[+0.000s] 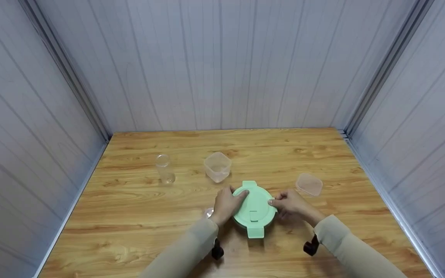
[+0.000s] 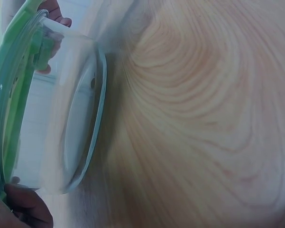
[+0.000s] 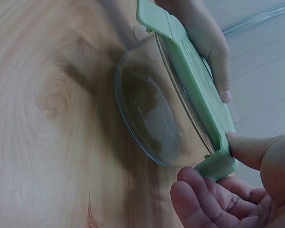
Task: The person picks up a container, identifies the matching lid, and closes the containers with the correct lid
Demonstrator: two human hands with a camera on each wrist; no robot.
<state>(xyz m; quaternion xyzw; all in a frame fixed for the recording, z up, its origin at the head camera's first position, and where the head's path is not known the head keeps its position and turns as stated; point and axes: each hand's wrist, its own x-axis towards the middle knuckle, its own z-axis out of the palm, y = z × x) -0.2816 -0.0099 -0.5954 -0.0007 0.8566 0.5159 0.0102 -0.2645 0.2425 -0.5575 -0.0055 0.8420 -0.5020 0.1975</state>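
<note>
A round glass food container (image 2: pixel 73 109) with a light green lid (image 1: pixel 254 204) stands upright on the wooden table. Two of the lid's clips stick outward, at its far and near sides. My left hand (image 1: pixel 226 204) grips the container's left side, its thumb lying on top of the lid. At the right side, my right hand (image 1: pixel 290 203) pinches a clip (image 3: pixel 218 165) that is folded down over the rim, thumb on the lid's edge and fingers beneath. Through the glass, the container appears to hold nothing.
A clear cylindrical jar (image 1: pixel 165 170) stands at the back left. Behind the container is a clear square tub (image 1: pixel 218 168), and a flat translucent lid (image 1: pixel 309 184) lies to the right. A small clear object (image 1: pixel 208 212) is partly hidden by my left hand. Panel walls (image 1: pixel 222 65) surround the table.
</note>
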